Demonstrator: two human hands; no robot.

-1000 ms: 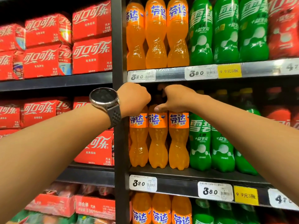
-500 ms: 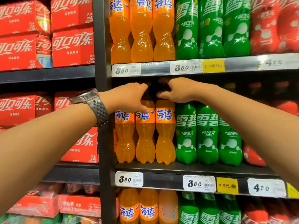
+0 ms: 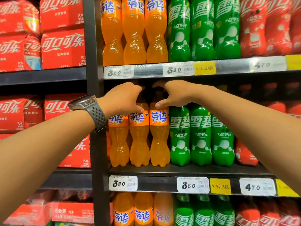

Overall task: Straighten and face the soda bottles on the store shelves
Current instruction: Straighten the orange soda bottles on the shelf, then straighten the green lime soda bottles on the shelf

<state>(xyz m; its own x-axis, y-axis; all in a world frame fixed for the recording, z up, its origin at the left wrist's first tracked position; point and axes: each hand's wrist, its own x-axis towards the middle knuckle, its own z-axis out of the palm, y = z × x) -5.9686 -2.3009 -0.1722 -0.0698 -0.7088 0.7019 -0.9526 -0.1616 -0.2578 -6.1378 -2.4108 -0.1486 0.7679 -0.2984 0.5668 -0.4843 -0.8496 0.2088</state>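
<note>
Orange soda bottles [image 3: 138,119], three abreast, stand upright at the front of the middle shelf [image 3: 187,170], labels out, just beside the green bottles [image 3: 201,136] on their right. Our hands are apart, both up at the necks under the upper shelf [image 3: 146,71]. The left hand [image 3: 123,98] is spread wide, thumb low on the shoulder of the middle bottle [image 3: 139,144], fingers high; the right hand [image 3: 175,95] sits likewise over the right-hand bottle [image 3: 159,144]. Neither looks clamped; the caps sit in shadow, so finger contact there we cannot tell. Risks as we judge them: these bottles are tall, narrow-waisted and handled only at the top, so a push too far back or sideways would likely tip one, and packed this tight it could take the green row with it. A pull forward could bring a base over the shelf lip. An over-turn would swing a good label away. Headroom is slight; knuckles may strike the shelf above. The watch [image 3: 91,110] strap lies just beside the leftmost bottle [image 3: 118,144] and might drag its label.
</note>
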